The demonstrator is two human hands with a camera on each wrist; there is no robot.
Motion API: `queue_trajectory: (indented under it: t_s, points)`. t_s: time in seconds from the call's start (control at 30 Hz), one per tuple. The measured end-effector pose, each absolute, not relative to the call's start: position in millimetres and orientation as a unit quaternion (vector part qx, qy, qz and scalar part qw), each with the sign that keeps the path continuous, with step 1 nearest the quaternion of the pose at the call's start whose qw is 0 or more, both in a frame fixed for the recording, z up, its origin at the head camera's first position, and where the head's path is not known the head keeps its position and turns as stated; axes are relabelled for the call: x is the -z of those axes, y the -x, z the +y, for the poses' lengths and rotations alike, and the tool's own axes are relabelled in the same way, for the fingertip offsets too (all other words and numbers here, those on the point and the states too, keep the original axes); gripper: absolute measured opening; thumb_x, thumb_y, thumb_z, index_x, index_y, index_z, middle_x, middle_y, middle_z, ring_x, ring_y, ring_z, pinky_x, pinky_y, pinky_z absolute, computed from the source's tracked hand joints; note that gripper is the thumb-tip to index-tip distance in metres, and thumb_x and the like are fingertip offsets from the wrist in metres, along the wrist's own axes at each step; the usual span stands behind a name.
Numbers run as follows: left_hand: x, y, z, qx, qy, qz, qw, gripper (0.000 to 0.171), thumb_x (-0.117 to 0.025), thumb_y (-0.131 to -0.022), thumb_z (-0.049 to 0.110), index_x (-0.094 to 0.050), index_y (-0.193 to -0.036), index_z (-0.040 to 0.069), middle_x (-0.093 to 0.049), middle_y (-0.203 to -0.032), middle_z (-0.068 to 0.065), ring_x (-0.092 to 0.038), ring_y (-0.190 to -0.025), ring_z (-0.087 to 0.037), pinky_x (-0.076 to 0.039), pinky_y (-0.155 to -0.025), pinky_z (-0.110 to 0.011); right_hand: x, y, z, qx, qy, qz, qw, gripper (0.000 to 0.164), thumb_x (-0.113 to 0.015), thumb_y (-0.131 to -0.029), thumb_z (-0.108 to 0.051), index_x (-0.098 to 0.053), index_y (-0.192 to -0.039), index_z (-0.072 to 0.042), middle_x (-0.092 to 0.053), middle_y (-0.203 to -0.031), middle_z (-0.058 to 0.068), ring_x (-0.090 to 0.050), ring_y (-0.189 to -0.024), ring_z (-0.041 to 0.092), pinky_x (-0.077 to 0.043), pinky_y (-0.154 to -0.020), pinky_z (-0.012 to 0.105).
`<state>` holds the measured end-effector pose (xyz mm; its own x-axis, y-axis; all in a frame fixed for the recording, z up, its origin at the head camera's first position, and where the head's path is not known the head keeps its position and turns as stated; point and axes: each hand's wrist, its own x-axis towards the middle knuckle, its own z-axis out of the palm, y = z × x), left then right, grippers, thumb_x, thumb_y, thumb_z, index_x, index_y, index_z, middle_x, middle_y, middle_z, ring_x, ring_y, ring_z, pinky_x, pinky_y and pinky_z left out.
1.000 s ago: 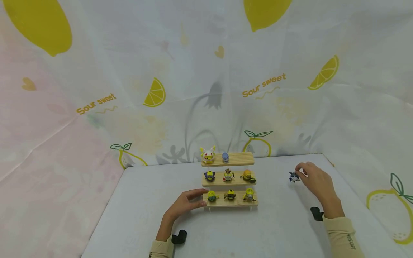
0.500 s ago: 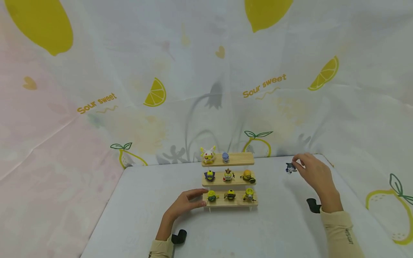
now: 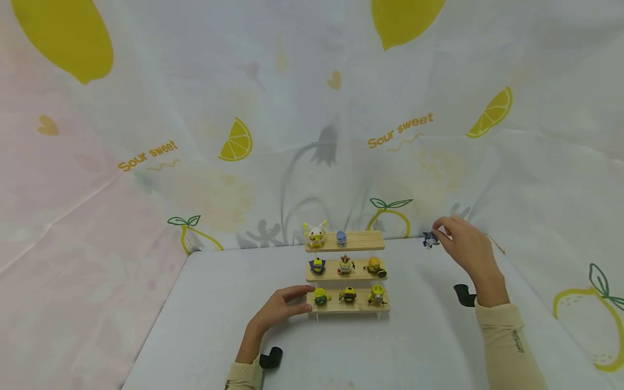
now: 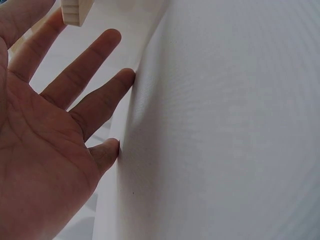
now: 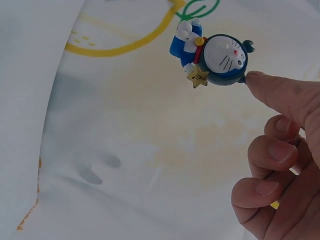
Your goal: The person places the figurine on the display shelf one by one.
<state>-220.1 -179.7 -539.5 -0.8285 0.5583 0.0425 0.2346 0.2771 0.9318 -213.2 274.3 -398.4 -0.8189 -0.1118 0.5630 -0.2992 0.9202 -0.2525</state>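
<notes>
High over the table's back right, my right hand (image 3: 465,244) pinches a small blue-and-white Doraemon figurine (image 5: 220,57) between thumb and index finger. In the right wrist view it has a red collar, a yellow bell and a gold star; the other fingers are curled below. My left hand (image 3: 280,309) rests its thumb and index finger against the left end of the wooden tiered display shelf (image 3: 348,309). The left wrist view shows its fingers straight and spread beside the shelf end (image 4: 75,12); the thumb tip is out of frame there.
A white figurine with yellow ears (image 3: 314,235) and a small blue figurine (image 3: 341,238) stand on the top tier. Several yellow figurines occupy the two lower tiers. A lemon-print cloth (image 3: 273,189) hangs behind the white table (image 3: 219,303).
My right hand has moved up and leftward, toward the table's back edge, carrying the Doraemon figurine. The left hand and the shelf stay in place.
</notes>
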Motion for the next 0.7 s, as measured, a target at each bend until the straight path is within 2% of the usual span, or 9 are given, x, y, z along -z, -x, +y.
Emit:
queue_trajectory:
  t_s: [0.27, 0.7]
  points:
    - [539.4, 219.7, -179.7, -0.546, -0.252, 0.785, 0.149, 0.046, -0.075, -0.09, 0.027, -0.062, -0.134, 0.025, -0.059, -0.136, 0.007, -0.043, -0.136, -0.019, -0.034, -0.111, -0.048, 384.6, 222.9, 259.3, -0.175, -0.132, -0.925, 0.31, 0.011, -0.075, -0.087, -0.008, -0.068, -0.093, -0.014, -0.053, -0.08, 0.002, -0.042, -0.057, 0.015, -0.032, -0.044, 0.029]
    - [538.6, 219.0, -179.9, -0.549, -0.256, 0.782, 0.149, 0.048, -0.075, -0.09, 0.026, -0.062, -0.136, 0.02, -0.059, -0.136, 0.008, -0.044, -0.135, -0.017, -0.034, -0.111, -0.047, 365.9, 237.0, 229.7, -0.177, -0.156, -0.921, 0.309, 0.008, -0.075, -0.088, -0.008, -0.07, -0.092, -0.012, -0.049, -0.077, 0.001, -0.039, -0.056, 0.015, -0.031, -0.046, 0.03]
